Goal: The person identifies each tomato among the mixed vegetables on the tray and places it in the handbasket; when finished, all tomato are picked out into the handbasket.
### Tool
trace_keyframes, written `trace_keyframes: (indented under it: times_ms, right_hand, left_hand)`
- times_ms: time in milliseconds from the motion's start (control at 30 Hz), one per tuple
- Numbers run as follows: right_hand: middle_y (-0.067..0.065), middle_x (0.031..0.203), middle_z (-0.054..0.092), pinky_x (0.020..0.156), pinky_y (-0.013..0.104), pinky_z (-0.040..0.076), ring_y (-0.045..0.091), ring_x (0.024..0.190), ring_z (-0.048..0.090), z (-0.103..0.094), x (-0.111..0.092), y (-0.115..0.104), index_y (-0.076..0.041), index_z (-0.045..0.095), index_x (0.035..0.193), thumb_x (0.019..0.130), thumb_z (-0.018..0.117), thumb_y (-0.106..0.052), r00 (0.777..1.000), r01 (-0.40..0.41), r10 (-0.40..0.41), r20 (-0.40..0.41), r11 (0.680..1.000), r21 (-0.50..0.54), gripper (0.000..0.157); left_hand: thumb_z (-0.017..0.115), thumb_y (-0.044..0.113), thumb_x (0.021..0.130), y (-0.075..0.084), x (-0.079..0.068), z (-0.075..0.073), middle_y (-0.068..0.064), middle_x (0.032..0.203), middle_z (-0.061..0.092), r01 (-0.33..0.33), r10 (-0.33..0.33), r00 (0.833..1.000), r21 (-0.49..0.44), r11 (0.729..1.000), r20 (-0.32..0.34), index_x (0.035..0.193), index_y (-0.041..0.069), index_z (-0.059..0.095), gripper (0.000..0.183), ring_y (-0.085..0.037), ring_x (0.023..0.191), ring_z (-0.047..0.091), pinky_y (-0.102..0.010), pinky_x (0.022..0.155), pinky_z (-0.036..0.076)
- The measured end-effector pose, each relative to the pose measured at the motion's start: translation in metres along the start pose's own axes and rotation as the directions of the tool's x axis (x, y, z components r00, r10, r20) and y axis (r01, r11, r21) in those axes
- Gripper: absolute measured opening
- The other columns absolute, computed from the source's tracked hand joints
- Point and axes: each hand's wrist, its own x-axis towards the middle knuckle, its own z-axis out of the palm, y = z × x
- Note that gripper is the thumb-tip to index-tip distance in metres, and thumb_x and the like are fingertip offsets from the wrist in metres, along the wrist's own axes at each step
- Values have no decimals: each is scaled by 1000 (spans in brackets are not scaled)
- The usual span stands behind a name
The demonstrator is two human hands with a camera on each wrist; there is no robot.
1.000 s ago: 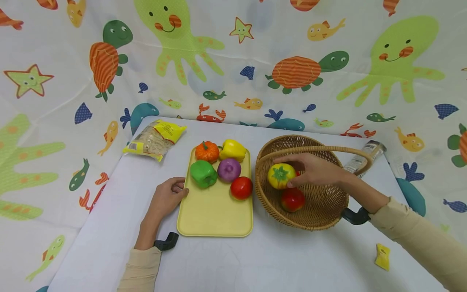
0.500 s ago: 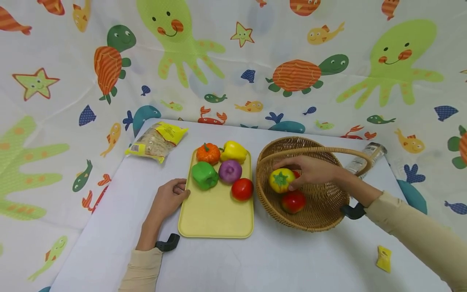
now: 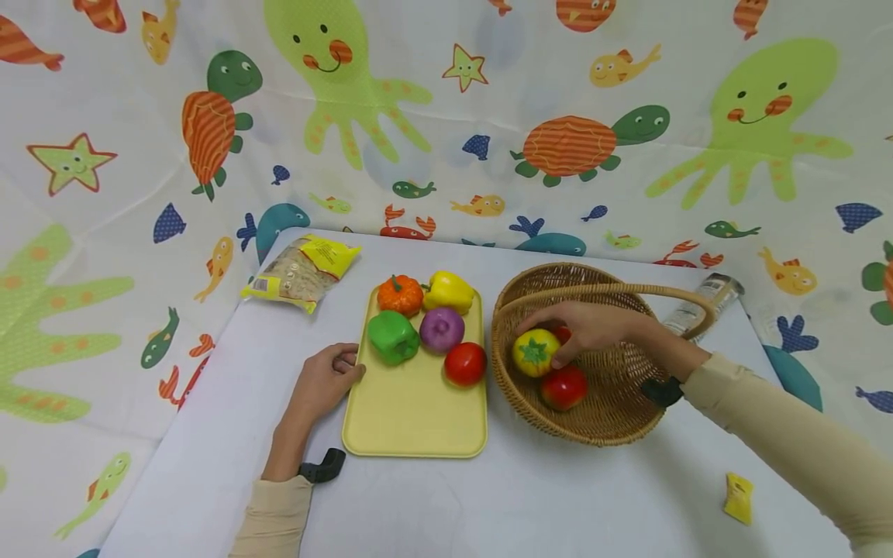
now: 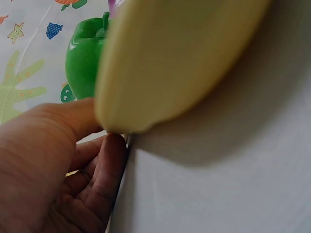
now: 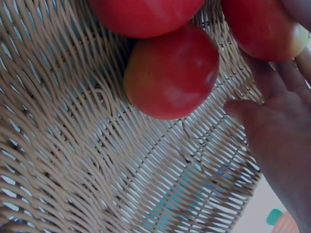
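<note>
A round yellow fruit with a green star-shaped cap point(image 3: 533, 355) lies inside the left part of a brown woven wicker basket point(image 3: 621, 387), next to 2 glossy red round fruits point(image 3: 563, 389), 1 at its near right and 1 partly hidden by the hand. The right hand point(image 3: 582, 329) reaches in from the right and grasps the yellow fruit, thumb on its right side, other fingers around its far side. The left hand point(image 3: 322, 381) pinches the left rim of a pale yellow rectangular tray point(image 3: 418, 425) that bears 5 shiny toy-like vegetables. The yellow fruit looks like moulded plastic, so it is probably light, stiff and not easily bruised, though its smooth skin could slip under a shallow grip. Its widest part, with thumb and fingers opposed, seems the best hold; a lift should keep clear of the arched wicker handle point(image 3: 593, 290) on the far side.
</note>
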Motion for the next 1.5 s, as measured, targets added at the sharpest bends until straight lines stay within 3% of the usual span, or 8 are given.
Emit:
trace_keyframes:
  times_ms: [200,467,700,1500]
  right_hand:
    - [-3,128,58,94,45,47,24,117,51,3,8,7,-20,57,138,83,78,-10,998,52,-52,47,999,7,60]
    - [-4,129,57,95,43,46,23,116,52,7,13,13,-20,56,139,84,78,-9,997,47,-48,66,999,12,61]
    - [-8,130,57,95,37,47,19,116,53,8,16,16,-23,56,140,83,79,-10,997,49,-49,66,999,-6,62]
    - [-6,131,56,97,41,45,20,117,51,11,18,16,-20,55,141,82,80,-14,998,54,-51,46,997,-53,64]
  left_hand:
    - [69,22,92,-1,-1,2,-5,100,64,-6,6,1000,1,1000,0,129,3,61,43,-17,85,60,-37,75,48]
    - [68,22,92,-2,0,1,-6,100,64,-7,7,1000,0,1000,-7,129,2,61,43,-17,85,60,-35,75,48]
    - [69,22,92,-1,-1,1,-4,99,64,3,-3,1000,-6,1000,-6,129,3,61,42,-17,85,60,-36,75,48]
    - [68,22,92,-1,0,1,-6,100,64,11,-11,1000,5,1000,-1,129,3,61,42,-18,86,60,-36,75,48]
